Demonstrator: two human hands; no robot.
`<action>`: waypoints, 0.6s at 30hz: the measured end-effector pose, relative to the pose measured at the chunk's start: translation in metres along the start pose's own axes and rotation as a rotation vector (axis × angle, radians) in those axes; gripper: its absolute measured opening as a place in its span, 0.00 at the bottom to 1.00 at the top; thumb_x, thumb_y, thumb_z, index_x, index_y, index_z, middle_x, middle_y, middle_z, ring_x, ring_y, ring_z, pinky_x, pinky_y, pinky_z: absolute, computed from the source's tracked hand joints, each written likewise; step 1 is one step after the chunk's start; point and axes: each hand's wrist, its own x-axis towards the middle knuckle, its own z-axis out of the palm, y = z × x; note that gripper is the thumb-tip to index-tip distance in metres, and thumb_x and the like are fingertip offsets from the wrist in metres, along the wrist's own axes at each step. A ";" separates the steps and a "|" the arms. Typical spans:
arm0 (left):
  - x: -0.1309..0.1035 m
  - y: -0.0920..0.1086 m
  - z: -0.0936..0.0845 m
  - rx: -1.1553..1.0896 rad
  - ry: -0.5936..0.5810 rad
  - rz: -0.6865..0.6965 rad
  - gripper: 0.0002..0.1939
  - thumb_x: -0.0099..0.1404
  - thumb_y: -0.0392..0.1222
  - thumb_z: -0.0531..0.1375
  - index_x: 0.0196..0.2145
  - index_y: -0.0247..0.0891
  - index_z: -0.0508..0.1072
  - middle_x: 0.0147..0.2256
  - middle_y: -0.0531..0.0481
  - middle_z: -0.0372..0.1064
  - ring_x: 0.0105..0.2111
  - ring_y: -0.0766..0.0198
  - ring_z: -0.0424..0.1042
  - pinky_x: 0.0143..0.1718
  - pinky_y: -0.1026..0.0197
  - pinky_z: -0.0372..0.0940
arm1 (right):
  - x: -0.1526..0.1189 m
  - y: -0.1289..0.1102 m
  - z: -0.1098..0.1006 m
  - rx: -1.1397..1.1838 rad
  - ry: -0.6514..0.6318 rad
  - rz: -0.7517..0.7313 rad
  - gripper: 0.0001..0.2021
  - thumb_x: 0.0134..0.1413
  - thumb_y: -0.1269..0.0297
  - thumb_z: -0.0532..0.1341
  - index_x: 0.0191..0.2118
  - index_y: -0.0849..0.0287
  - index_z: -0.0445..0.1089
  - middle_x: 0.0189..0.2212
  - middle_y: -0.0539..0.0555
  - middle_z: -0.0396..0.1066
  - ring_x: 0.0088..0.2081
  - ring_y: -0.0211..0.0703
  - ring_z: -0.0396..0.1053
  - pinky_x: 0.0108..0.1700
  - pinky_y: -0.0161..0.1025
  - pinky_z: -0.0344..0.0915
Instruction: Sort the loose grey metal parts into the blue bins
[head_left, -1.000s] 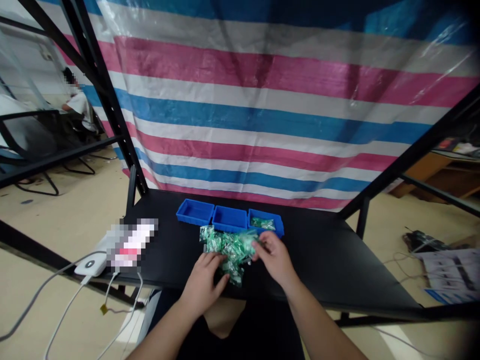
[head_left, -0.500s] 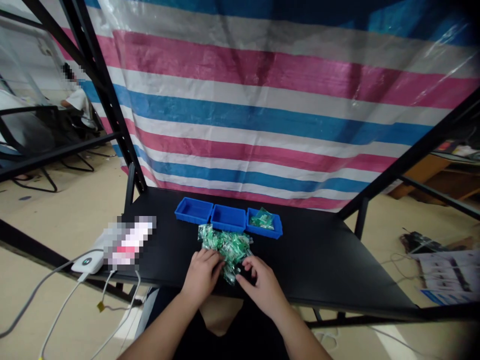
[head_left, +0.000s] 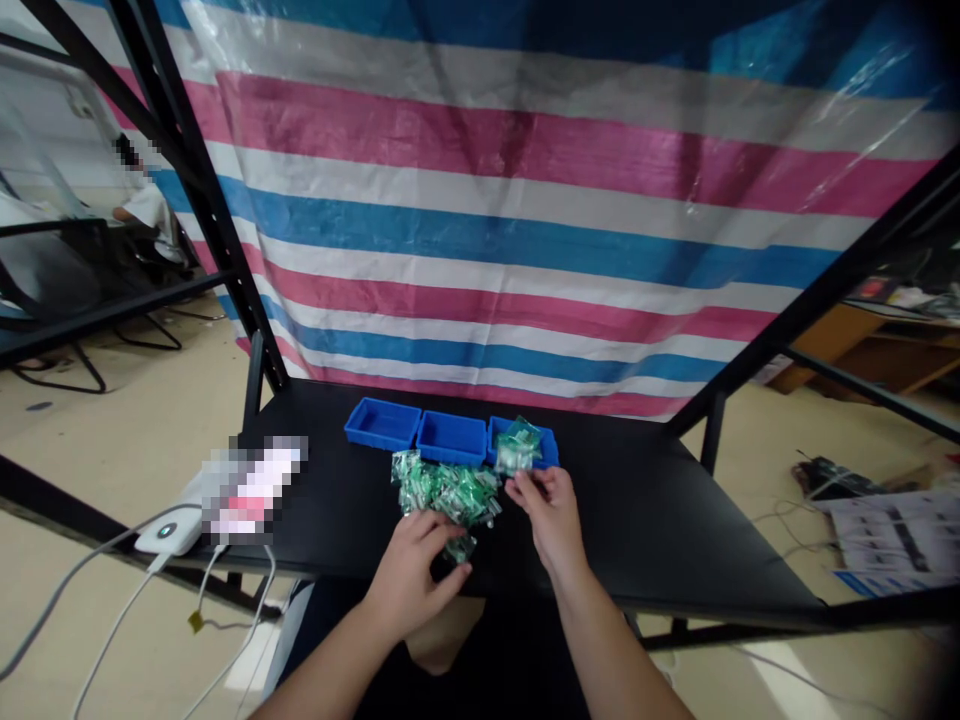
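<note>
A pile of small clear plastic packets (head_left: 446,488) with green contents lies on the black table in front of me. My left hand (head_left: 412,562) rests at the pile's near edge, its thumb and fingers apart. One packet (head_left: 460,547) lies between them, not visibly gripped. To the right, my right hand (head_left: 551,510) pinches a clear packet (head_left: 517,458) at the near edge of the right blue bin (head_left: 551,450). Other green packets show inside that bin, partly hidden behind the held one.
A middle blue bin (head_left: 451,440) and a left blue bin (head_left: 382,425) stand in the same row. At the table's left are a white device (head_left: 169,530) with cables and a blurred-out object. Black frame posts and a striped sheet (head_left: 480,220) enclose the back. A person sits far left.
My right hand has moved from the pile up and right to the right bin with a packet in its fingers. My left hand stays at the pile, its thumb spread wider.
</note>
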 end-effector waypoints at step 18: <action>0.006 -0.002 0.006 -0.173 0.163 -0.110 0.12 0.71 0.45 0.58 0.48 0.42 0.77 0.42 0.45 0.77 0.43 0.57 0.75 0.47 0.55 0.70 | -0.038 0.004 0.005 -0.352 -0.607 0.010 0.13 0.59 0.53 0.64 0.40 0.58 0.70 0.29 0.50 0.70 0.28 0.39 0.70 0.30 0.36 0.69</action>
